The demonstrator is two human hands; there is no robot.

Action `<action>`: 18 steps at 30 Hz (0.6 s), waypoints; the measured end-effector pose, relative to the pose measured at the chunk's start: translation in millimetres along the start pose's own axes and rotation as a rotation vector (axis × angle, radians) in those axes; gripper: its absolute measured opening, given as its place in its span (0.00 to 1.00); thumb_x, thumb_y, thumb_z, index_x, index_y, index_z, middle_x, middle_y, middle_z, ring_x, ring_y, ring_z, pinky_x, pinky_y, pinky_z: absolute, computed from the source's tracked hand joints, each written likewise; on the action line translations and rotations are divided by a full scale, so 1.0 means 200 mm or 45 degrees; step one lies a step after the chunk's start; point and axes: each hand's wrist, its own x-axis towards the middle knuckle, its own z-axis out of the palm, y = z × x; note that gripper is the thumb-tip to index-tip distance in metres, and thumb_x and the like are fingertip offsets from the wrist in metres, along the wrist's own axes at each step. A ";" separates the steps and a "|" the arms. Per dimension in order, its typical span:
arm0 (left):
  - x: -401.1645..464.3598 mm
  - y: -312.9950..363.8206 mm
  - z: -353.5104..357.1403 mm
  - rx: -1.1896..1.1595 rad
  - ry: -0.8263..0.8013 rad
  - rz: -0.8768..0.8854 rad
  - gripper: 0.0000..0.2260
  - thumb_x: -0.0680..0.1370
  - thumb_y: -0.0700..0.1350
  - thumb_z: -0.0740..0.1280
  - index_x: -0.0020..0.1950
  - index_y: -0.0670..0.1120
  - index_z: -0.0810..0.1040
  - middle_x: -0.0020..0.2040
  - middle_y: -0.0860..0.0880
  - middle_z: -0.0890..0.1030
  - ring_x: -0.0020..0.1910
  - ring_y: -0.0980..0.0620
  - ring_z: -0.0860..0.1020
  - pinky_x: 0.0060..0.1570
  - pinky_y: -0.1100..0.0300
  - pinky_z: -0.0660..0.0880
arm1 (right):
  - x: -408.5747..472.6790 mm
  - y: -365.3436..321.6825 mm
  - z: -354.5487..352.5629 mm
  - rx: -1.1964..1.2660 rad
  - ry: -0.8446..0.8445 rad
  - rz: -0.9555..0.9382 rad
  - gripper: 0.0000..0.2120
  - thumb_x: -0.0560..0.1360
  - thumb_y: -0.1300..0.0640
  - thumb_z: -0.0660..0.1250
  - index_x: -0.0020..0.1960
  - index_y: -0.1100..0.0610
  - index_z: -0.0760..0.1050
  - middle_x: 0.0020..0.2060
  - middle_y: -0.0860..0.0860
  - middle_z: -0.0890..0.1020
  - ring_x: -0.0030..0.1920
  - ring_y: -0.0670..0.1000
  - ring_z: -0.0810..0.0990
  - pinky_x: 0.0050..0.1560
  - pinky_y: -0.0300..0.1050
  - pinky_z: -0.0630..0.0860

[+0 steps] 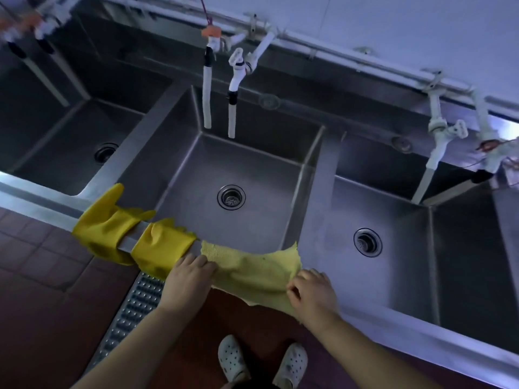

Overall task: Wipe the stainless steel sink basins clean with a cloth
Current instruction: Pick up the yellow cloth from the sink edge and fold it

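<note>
A yellow cloth (251,272) lies draped over the front rim of the middle basin (252,175) of a three-basin stainless steel sink. My left hand (188,279) pinches the cloth's left end at the rim. My right hand (313,294) grips its right end, fingers curled round the fabric. The middle basin's drain (231,197) is uncovered. The left basin (56,153) and the right basin (393,256) flank it.
Two yellow rubber gloves (126,231) hang over the front rim left of the cloth. White taps with hoses (233,88) hang over the basins from a wall pipe. A metal floor grate (132,310) runs along the red tiled floor by my white clogs (233,357).
</note>
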 end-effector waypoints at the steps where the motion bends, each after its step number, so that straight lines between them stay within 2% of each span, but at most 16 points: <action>1: 0.00 0.00 -0.01 -0.018 -0.002 -0.006 0.15 0.54 0.44 0.83 0.35 0.51 0.82 0.31 0.54 0.77 0.33 0.50 0.79 0.33 0.59 0.76 | -0.01 0.00 -0.01 0.014 -0.001 0.001 0.09 0.63 0.60 0.76 0.33 0.51 0.77 0.34 0.44 0.78 0.39 0.49 0.77 0.45 0.38 0.68; 4: 0.01 0.01 -0.06 -0.060 -0.009 -0.036 0.15 0.52 0.43 0.83 0.32 0.50 0.80 0.30 0.53 0.77 0.32 0.50 0.79 0.32 0.59 0.76 | -0.02 0.02 -0.04 0.072 -0.013 -0.029 0.08 0.64 0.60 0.73 0.34 0.52 0.74 0.37 0.45 0.78 0.41 0.49 0.76 0.46 0.34 0.62; 8: 0.06 0.06 -0.14 -0.130 0.018 -0.042 0.12 0.58 0.40 0.81 0.35 0.49 0.81 0.34 0.52 0.79 0.36 0.48 0.80 0.36 0.55 0.77 | -0.04 0.07 -0.11 0.092 0.016 -0.036 0.02 0.70 0.59 0.66 0.39 0.55 0.74 0.38 0.49 0.80 0.45 0.51 0.76 0.47 0.38 0.67; 11: 0.12 0.11 -0.21 -0.204 0.065 -0.037 0.04 0.69 0.42 0.74 0.41 0.49 0.82 0.42 0.51 0.80 0.44 0.48 0.78 0.45 0.53 0.75 | -0.05 0.12 -0.21 0.090 0.115 -0.011 0.03 0.73 0.57 0.65 0.43 0.57 0.74 0.36 0.51 0.79 0.44 0.52 0.75 0.42 0.40 0.66; 13: 0.17 0.14 -0.26 -0.196 0.128 0.011 0.01 0.73 0.44 0.70 0.43 0.49 0.81 0.44 0.52 0.80 0.46 0.48 0.78 0.47 0.53 0.72 | -0.05 0.16 -0.28 0.115 0.132 -0.012 0.03 0.75 0.57 0.65 0.46 0.55 0.75 0.39 0.50 0.81 0.44 0.52 0.75 0.42 0.40 0.65; 16: 0.26 0.20 -0.34 -0.145 0.144 0.087 0.03 0.76 0.44 0.64 0.45 0.48 0.78 0.44 0.50 0.80 0.46 0.46 0.77 0.47 0.54 0.68 | -0.02 0.22 -0.41 0.204 0.092 0.082 0.08 0.75 0.55 0.66 0.53 0.51 0.77 0.44 0.46 0.82 0.48 0.48 0.76 0.49 0.40 0.72; 18: 0.32 0.24 -0.39 -0.139 0.113 0.108 0.04 0.78 0.44 0.60 0.48 0.47 0.75 0.46 0.49 0.79 0.48 0.46 0.75 0.47 0.55 0.64 | 0.01 0.25 -0.50 0.284 0.071 0.147 0.09 0.74 0.56 0.68 0.54 0.50 0.79 0.46 0.45 0.82 0.47 0.44 0.78 0.49 0.36 0.74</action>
